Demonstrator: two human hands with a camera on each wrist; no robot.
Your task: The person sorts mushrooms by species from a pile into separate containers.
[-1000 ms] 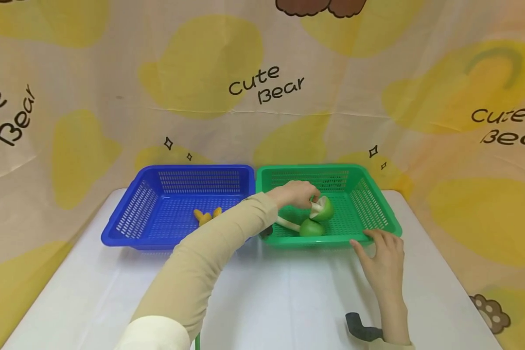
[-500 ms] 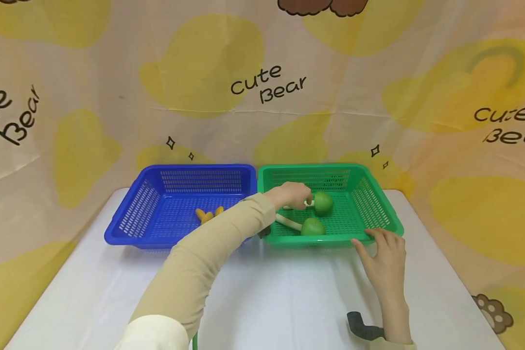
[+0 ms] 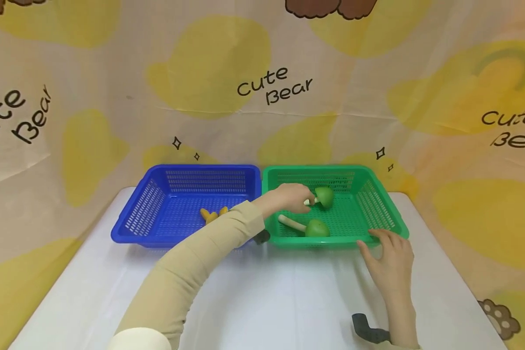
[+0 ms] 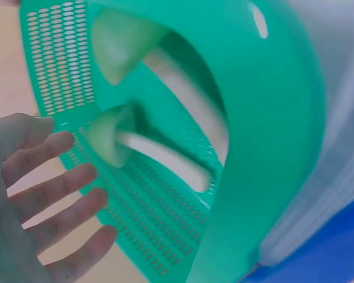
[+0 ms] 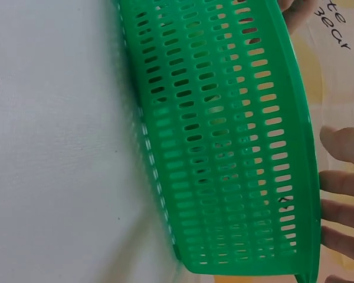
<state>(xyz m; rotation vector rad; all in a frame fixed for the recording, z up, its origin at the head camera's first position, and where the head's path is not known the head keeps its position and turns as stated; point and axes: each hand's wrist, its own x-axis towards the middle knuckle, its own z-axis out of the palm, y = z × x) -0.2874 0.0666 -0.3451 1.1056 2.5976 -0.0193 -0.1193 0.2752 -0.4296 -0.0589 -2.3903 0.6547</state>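
Two green-capped toy mushrooms lie in the green basket (image 3: 332,239). The nearer mushroom (image 3: 317,228) has its pale stem pointing left, by the front wall. Farther back lies the other mushroom (image 3: 324,198), its stem partly hidden behind my left hand (image 3: 292,198). In the left wrist view my left hand (image 4: 41,200) has its fingers spread, and both mushrooms lie apart from it on the basket floor. My right hand (image 3: 389,262) rests its fingertips on the basket's front right rim. Its fingers (image 5: 345,184) appear fairly straight along that rim in the right wrist view.
A blue basket (image 3: 133,238) stands just left of the green one, with several orange-yellow pointed pieces (image 3: 211,216) inside, partly behind my left sleeve. Both baskets sit on a white table (image 3: 262,301). A patterned cloth (image 3: 218,63) hangs behind them.
The rear mushroom, held tilted by its stem before, now lies on the green basket's floor, and my left hand has let it go. My right hand stays at the rim.
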